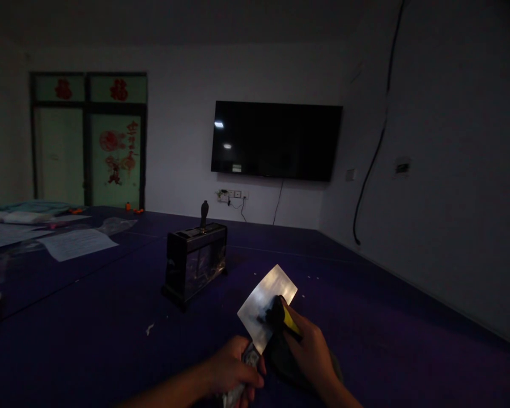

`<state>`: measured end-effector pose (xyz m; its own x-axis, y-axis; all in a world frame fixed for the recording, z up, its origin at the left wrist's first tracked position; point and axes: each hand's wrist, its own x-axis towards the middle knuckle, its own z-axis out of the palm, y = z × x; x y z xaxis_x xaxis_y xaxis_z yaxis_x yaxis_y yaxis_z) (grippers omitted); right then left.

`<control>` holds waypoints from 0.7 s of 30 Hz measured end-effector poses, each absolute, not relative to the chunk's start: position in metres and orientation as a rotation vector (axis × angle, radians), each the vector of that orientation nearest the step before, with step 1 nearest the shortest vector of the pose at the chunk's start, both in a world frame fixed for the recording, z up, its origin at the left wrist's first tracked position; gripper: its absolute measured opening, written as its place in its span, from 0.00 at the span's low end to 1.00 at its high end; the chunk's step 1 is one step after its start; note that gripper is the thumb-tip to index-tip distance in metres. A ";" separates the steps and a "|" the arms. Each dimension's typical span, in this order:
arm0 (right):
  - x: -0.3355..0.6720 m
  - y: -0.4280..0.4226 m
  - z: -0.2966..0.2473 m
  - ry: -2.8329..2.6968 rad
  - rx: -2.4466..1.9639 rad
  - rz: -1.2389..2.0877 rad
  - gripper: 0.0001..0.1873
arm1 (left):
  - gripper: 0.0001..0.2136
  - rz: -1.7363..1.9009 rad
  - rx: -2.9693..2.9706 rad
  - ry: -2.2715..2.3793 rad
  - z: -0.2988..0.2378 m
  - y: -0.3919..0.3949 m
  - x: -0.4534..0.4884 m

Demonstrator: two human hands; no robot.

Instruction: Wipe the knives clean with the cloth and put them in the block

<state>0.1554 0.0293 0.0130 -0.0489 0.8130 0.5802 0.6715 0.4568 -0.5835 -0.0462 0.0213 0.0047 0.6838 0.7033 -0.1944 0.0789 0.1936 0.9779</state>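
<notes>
My left hand [233,365] is closed round the greyish handle [250,357] of a broad cleaver, low in the middle of the view. Its shiny, nearly rectangular blade [261,297] points up and away, tilted over the table. My right hand [310,345] grips a black and yellow hand tool [291,323], whose dark end lies against or just over the blade face; its exact kind is unclear. A dark shape below my right hand is too dim to make out.
On the purple table [123,340], a black boxy device [198,258] with an upright handle stands ahead. Papers [79,243] and plastic wrap lie left, small white scraps nearby. A television [276,140] hangs on the far wall; a cable [369,178] hangs at right.
</notes>
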 end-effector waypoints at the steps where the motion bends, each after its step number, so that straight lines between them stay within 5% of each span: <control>1: 0.155 0.029 0.013 -1.786 -1.272 0.189 0.30 | 0.20 0.500 1.322 0.730 0.005 0.022 -0.046; 21: 0.164 0.034 0.006 -1.422 -1.502 -0.056 0.27 | 0.13 0.400 1.456 0.800 0.019 0.015 -0.048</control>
<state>0.1641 0.0335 0.0056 0.3011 0.7134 0.6328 0.7608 0.2204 -0.6104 -0.0482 0.0148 0.0190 0.6883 0.6858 -0.2367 0.2217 0.1118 0.9687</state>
